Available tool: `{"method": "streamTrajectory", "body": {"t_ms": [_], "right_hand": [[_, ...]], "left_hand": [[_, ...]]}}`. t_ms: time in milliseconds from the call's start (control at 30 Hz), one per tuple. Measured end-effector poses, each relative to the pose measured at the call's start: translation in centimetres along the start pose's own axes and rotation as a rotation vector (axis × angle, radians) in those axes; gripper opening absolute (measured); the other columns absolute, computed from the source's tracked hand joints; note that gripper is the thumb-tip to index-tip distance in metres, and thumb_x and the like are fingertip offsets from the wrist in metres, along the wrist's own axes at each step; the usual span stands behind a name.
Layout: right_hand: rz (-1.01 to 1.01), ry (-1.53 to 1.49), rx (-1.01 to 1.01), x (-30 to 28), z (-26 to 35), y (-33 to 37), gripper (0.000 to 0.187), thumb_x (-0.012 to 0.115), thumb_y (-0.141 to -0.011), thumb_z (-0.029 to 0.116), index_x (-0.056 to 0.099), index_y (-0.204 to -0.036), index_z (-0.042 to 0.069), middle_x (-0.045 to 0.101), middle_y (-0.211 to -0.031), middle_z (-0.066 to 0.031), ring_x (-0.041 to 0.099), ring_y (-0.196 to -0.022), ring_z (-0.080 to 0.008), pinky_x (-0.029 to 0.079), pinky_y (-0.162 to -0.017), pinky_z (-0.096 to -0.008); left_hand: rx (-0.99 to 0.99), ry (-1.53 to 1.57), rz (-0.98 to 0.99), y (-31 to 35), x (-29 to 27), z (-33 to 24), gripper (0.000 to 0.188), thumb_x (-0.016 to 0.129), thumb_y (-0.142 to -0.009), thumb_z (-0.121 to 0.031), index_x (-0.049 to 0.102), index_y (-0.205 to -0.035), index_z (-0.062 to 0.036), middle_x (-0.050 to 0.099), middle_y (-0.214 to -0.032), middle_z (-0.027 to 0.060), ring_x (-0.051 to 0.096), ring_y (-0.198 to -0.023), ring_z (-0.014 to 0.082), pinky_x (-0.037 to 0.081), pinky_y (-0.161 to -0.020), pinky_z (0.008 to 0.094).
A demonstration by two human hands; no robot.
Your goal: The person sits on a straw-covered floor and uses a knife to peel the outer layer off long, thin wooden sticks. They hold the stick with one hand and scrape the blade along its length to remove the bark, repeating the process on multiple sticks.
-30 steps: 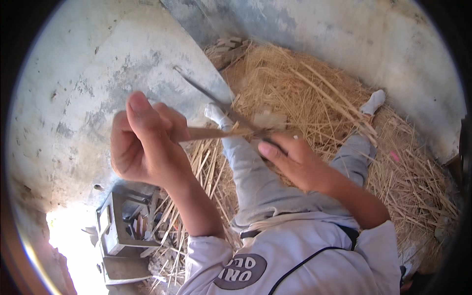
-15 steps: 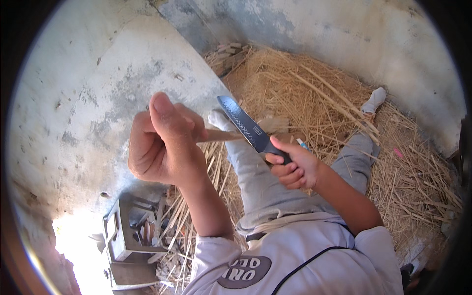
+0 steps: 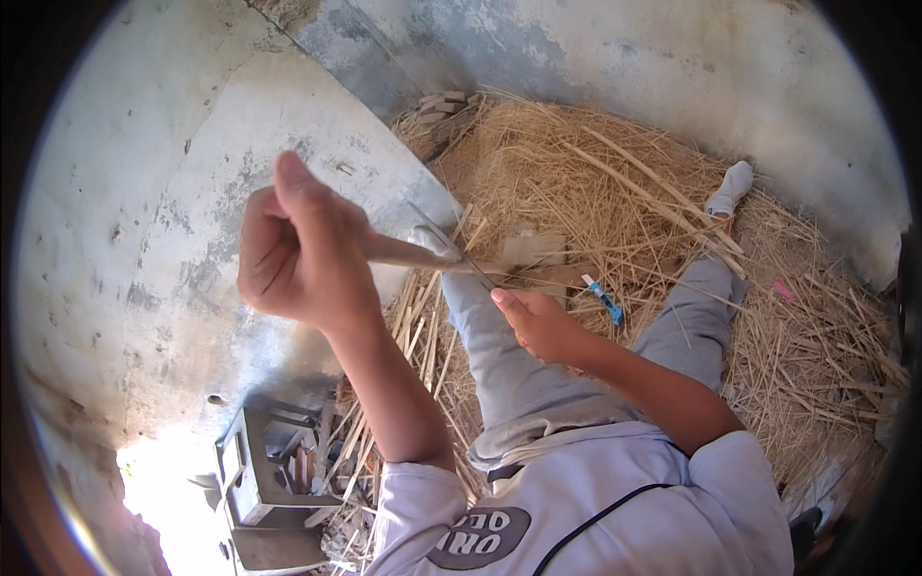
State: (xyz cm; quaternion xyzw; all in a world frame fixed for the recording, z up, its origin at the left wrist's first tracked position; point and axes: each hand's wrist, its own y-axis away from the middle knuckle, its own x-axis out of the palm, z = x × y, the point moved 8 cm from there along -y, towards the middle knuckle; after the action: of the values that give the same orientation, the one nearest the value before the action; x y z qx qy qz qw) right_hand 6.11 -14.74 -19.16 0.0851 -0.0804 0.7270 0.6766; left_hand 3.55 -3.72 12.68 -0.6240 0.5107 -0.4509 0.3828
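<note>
My left hand [image 3: 305, 248] is raised in a fist round one end of a pale bamboo strip [image 3: 408, 252], which points right over my left shin. In my right hand [image 3: 540, 324] is the handle of a dark-bladed kitchen knife [image 3: 477, 273], mostly hidden by the fingers. The knife is turned nearly edge-on and crosses the strip near its right part; whether the edge touches or cuts into the strip, I cannot tell. A blue utility knife [image 3: 605, 301] lies between my legs, beyond my right hand.
Straw-like shavings and thin strips [image 3: 576, 173] cover the floor round my spread legs. A pale wooden block [image 3: 534, 250] lies between my shins. A grey box-like stand [image 3: 254, 480] is at lower left, near a worn wall [image 3: 221, 182]. Broken bricks [image 3: 447, 108] sit in the far corner.
The kitchen knife has turned from showing its broad side to nearly edge-on, my right hand moving slightly left. My left hand has shifted a little up and left. The utility knife shows more fully.
</note>
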Motion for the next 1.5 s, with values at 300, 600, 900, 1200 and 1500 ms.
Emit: {"method": "streamTrajectory", "body": {"t_ms": [300,600,900,1200,1500], "right_hand": [[-0.308,-0.124,-0.549,-1.5,14.3,4.2,0.053,0.038,-0.101,0.055,0.045,-0.072,0.01,0.04,-0.055,0.0018,0.041,-0.046,-0.0086,0.034,-0.044,-0.0263],[0.045,-0.197,0.496,-0.4,-1.5,0.7,0.059,0.044,-0.099,0.054,0.047,-0.069,0.004,0.041,-0.054,0.0003,0.043,-0.053,-0.0114,0.037,-0.052,-0.0287],[-0.064,0.345,-0.054,0.9,-2.4,-3.2,0.059,0.037,-0.102,0.054,0.056,-0.074,0.006,0.046,-0.053,-0.0026,0.047,-0.047,-0.0141,0.041,-0.047,-0.0344],[-0.008,0.453,-0.317,5.4,2.6,-3.2,0.054,0.038,-0.102,0.051,0.061,-0.084,0.006,0.051,-0.05,-0.0043,0.055,-0.049,-0.0197,0.046,-0.051,-0.0395],[-0.154,0.516,0.054,0.5,-12.9,-8.0,0.057,0.035,-0.103,0.05,0.064,-0.091,0.003,0.055,-0.052,-0.0062,0.054,-0.043,-0.0213,0.044,-0.043,-0.0356]], "left_hand": [[-0.028,0.083,-0.056,0.3,-0.2,0.8,0.039,0.062,-0.095,-0.01,0.049,-0.058,-0.0062,0.05,-0.045,0.0025,0.041,-0.034,0.0047,0.024,-0.034,0.0188],[-0.012,-0.063,0.008,0.8,-0.5,0.5,0.039,0.063,-0.095,-0.009,0.052,-0.058,-0.0077,0.05,-0.043,0.0021,0.043,-0.035,0.0057,0.028,-0.034,0.019],[-0.047,-0.085,-0.087,-0.5,-2.2,1.9,0.043,0.061,-0.097,-0.016,0.05,-0.056,-0.0102,0.049,-0.042,0.0006,0.043,-0.033,0.0054,0.028,-0.032,0.0197],[-0.103,-0.165,-0.263,0.0,-7.1,5.5,0.041,0.063,-0.094,-0.015,0.047,-0.056,-0.0129,0.044,-0.044,-0.0012,0.04,-0.033,0.0066,0.027,-0.032,0.0198],[-0.153,-0.216,-0.357,-0.4,-9.5,7.0,0.035,0.06,-0.094,-0.016,0.047,-0.062,-0.0123,0.041,-0.046,-0.0015,0.04,-0.036,0.0067,0.028,-0.034,0.02]]}}
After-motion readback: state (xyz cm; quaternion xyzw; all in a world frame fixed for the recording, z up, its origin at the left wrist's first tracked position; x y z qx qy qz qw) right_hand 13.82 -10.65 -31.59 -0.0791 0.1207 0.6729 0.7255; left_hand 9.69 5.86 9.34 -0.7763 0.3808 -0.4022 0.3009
